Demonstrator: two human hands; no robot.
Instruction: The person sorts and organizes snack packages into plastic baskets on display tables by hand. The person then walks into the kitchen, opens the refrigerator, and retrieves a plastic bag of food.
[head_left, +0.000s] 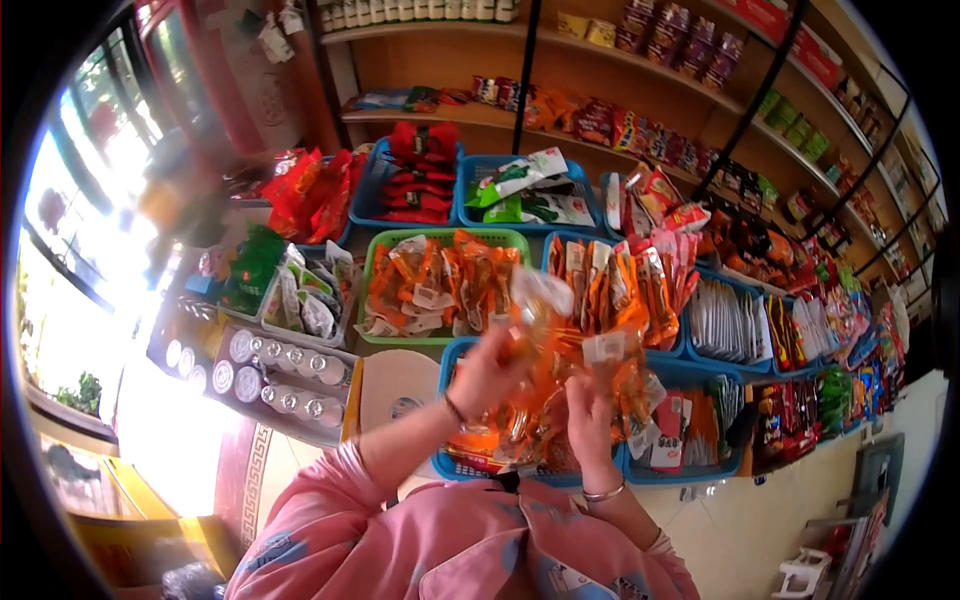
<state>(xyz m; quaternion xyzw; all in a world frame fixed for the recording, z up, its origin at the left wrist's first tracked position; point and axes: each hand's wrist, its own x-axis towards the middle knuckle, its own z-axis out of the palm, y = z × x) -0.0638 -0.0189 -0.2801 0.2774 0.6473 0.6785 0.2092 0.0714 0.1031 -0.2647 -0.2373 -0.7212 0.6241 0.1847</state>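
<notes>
My left hand is closed on a clear-and-orange snack packet, raised above the front blue basket. Motion smears the packet and my fingertips. To its right, my right hand is closed on another orange snack packet with a pale label. More orange snack packets lie in the basket beneath both hands. Behind it, a green basket holds similar orange packets, and a blue basket at its right holds upright ones.
Red bags and green-white bags fill the back baskets. Clear-sided jars stand in a carton at left, beside a round-topped stool-like surface. Shelves with packets rise behind. A white stool stands on the floor at right.
</notes>
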